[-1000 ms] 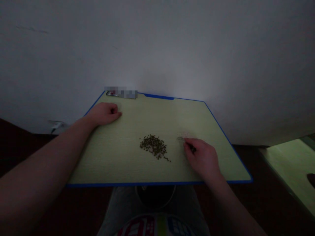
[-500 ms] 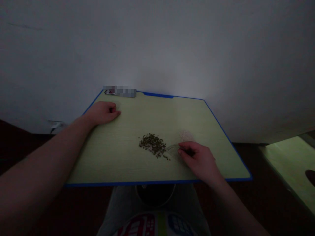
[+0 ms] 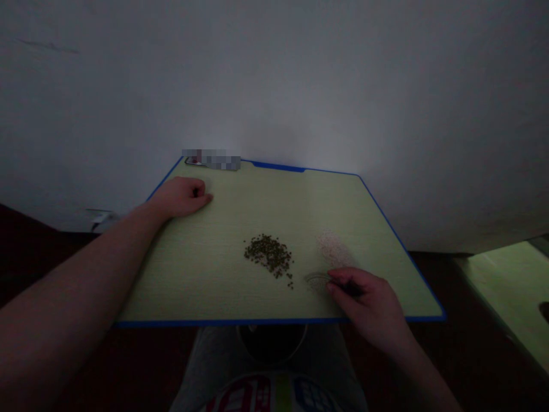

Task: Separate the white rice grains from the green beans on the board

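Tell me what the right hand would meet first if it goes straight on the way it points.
Ahead of the right hand, probably the faint curved translucent shape at its fingertips; depth is unclear.

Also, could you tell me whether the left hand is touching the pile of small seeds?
No, the left hand rests on the pale green board, well apart from the pile of small seeds.

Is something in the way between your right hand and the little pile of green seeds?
Only a see-through curved piece, right at the fingertips of the right hand, on the side toward the pile of small seeds. Past it there is just bare pale green board.
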`<action>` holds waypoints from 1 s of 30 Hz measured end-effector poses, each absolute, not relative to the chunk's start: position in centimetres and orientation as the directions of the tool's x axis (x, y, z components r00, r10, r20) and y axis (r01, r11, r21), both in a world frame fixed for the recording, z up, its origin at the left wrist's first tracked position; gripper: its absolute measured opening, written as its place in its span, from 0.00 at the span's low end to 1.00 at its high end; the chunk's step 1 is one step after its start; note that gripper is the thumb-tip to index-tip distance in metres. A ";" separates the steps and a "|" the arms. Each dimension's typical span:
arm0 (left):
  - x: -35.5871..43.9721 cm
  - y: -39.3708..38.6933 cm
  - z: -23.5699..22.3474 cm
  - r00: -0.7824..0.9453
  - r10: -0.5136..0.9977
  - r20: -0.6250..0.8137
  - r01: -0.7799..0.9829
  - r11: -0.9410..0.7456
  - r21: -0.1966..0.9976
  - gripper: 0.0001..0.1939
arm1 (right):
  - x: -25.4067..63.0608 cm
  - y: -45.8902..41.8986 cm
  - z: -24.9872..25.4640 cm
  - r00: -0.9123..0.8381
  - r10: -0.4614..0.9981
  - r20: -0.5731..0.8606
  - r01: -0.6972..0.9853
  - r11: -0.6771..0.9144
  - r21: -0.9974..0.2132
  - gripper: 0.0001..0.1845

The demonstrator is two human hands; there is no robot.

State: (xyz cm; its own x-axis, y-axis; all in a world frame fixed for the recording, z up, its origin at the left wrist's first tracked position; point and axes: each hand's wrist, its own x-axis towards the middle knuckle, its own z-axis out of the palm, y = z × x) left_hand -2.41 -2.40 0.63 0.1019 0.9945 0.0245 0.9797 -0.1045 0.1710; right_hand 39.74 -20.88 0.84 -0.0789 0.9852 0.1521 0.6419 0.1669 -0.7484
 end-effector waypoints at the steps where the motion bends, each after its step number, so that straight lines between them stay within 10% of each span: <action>1: -2.4 -2.4 0.6 0.100 0.995 0.025 0.980 -0.103 0.173 0.20 | 39.9 -20.8 0.7 -0.062 0.985 0.159 0.639 0.161 -0.752 0.10; 30: -2.2 -2.5 0.9 0.091 0.996 0.013 0.978 -0.092 0.186 0.20 | 37.0 -17.6 1.3 -0.295 0.954 0.049 0.601 0.225 -0.767 0.11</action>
State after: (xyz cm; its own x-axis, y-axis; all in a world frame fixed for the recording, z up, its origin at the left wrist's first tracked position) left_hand -2.25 -2.54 0.89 0.0913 0.9957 0.0132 0.9781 -0.0922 0.1864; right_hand 37.05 -17.62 1.29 -0.2945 0.9544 0.0493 0.6005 0.2250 -0.7673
